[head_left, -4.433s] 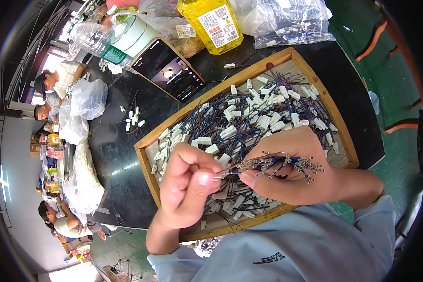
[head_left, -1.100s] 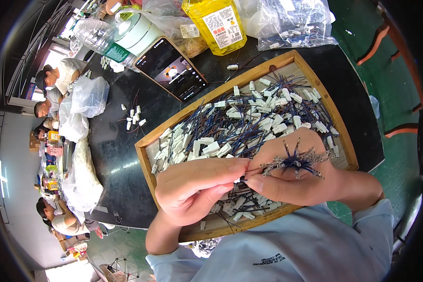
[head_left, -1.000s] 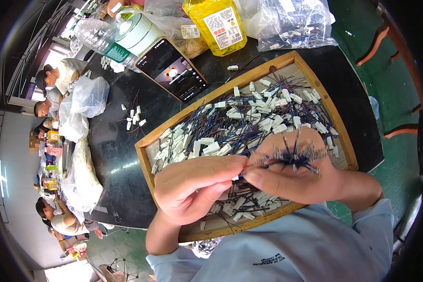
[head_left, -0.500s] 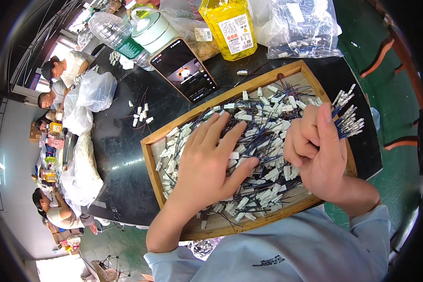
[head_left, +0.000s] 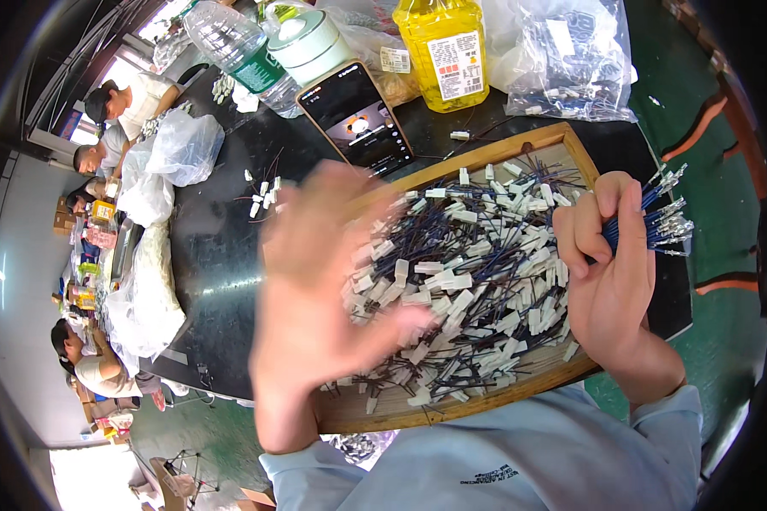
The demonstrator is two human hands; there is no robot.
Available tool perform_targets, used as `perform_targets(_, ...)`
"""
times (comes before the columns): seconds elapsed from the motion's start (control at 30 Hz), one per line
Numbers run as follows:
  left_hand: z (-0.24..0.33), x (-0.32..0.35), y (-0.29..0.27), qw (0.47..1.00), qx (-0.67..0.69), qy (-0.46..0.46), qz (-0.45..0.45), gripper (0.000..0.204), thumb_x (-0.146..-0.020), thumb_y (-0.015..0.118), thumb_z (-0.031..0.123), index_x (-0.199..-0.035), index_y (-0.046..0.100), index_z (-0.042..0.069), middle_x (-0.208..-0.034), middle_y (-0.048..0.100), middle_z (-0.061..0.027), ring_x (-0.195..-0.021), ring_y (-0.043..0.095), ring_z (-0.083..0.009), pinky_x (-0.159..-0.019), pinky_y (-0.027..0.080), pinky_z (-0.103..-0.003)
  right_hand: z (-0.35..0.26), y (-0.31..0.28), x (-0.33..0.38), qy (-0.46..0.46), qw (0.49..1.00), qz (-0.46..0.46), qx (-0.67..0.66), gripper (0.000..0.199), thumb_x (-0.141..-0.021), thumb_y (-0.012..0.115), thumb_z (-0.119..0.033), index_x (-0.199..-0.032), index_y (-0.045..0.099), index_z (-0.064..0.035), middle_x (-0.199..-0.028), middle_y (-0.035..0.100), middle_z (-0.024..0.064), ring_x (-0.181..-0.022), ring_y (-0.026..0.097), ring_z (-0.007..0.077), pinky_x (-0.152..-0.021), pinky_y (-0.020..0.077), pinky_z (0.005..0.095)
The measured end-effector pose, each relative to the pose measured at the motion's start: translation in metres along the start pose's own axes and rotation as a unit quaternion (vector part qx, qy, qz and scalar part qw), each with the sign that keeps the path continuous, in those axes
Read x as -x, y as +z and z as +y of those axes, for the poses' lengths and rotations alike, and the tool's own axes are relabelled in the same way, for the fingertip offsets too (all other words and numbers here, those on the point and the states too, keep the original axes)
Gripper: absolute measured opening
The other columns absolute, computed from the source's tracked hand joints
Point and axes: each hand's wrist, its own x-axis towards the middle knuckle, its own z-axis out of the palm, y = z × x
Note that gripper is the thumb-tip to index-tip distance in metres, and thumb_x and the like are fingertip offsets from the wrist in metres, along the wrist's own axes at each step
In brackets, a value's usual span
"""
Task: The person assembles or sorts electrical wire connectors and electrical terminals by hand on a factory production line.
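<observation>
My right hand (head_left: 609, 264) is closed around a bundle of blue wires (head_left: 635, 228) at the right side of a wooden tray. Bare metal terminals (head_left: 669, 223) fan out from the bundle beyond the tray's edge. Smeared by motion, my left hand (head_left: 315, 298) hovers over the tray's left part, thumb stretched away from the fingers, with nothing visible in it. Inside the wooden-rimmed tray (head_left: 571, 145) lies a heap of white connectors (head_left: 460, 281) with thin dark and blue wires. My left hand hides the tray's left rim.
Behind the tray a phone (head_left: 358, 119) leans upright against a pale green lidded container (head_left: 307, 47). Nearby stand a water bottle (head_left: 239, 51), a yellow liquid bottle (head_left: 441, 51) and a clear bag of wired parts (head_left: 571, 68). Loose connectors (head_left: 266, 194) lie left; several people sit farther off.
My left hand has lifted off the heap and swung left, now blurred. My right hand keeps the wire bundle, and the view has shifted slightly.
</observation>
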Motion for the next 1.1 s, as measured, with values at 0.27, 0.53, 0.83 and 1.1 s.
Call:
perform_targets(0.27,-0.198,0.085,0.004,0.942,0.005,-0.334,-0.016,0.033,-0.086,0.061,0.028,-0.099,0.06,-0.002,-0.08,0.064,-0.0154,-0.073,0.061,-0.0211,-0.07,0.048,-0.031,0.015,0.017,0.003,-0.009,0.999,0.021,-0.033,0.029,-0.1,0.033,-0.033,-0.092,0.043,-0.0067,-0.061,0.031,-0.0023,-0.051,0.029,0.0071,-0.047,0.0271,0.0211)
perform_targets(0.53,-0.241,0.074,0.059,0.913,-0.09,-0.396,-0.045,0.045,-0.087,0.056,0.038,-0.105,0.056,-0.003,-0.092,0.061,-0.0263,-0.09,0.061,-0.0344,-0.078,0.047,-0.041,-0.007,0.009,0.01,0.226,0.969,-0.096,-0.003,0.035,-0.095,0.047,-0.031,-0.069,0.046,-0.0082,-0.053,0.032,-0.0064,-0.044,0.024,0.003,-0.041,0.0171,0.0221)
perform_targets(0.83,-0.247,0.067,0.061,0.9,-0.151,-0.393,-0.112,0.029,-0.087,0.055,0.026,-0.097,0.05,-0.001,-0.084,0.063,-0.0231,-0.086,0.06,-0.0426,-0.076,0.046,-0.047,-0.009,0.006,0.011,0.197,0.959,-0.158,0.127,0.033,-0.095,0.046,-0.028,-0.071,0.05,-0.0056,-0.055,0.038,-0.0049,-0.049,0.029,0.0015,-0.046,0.0218,0.0201)
perform_targets(1.1,-0.234,0.1,0.047,0.935,-0.199,-0.277,-0.096,0.042,-0.084,0.053,0.003,-0.122,0.039,-0.005,-0.102,0.055,-0.0244,-0.095,0.055,-0.0403,-0.079,0.045,-0.045,-0.014,0.007,0.012,0.194,0.948,-0.186,0.172,0.031,-0.096,0.045,-0.024,-0.072,0.053,-0.0056,-0.06,0.042,-0.0049,-0.055,0.033,0.0017,-0.051,0.0257,0.0199)
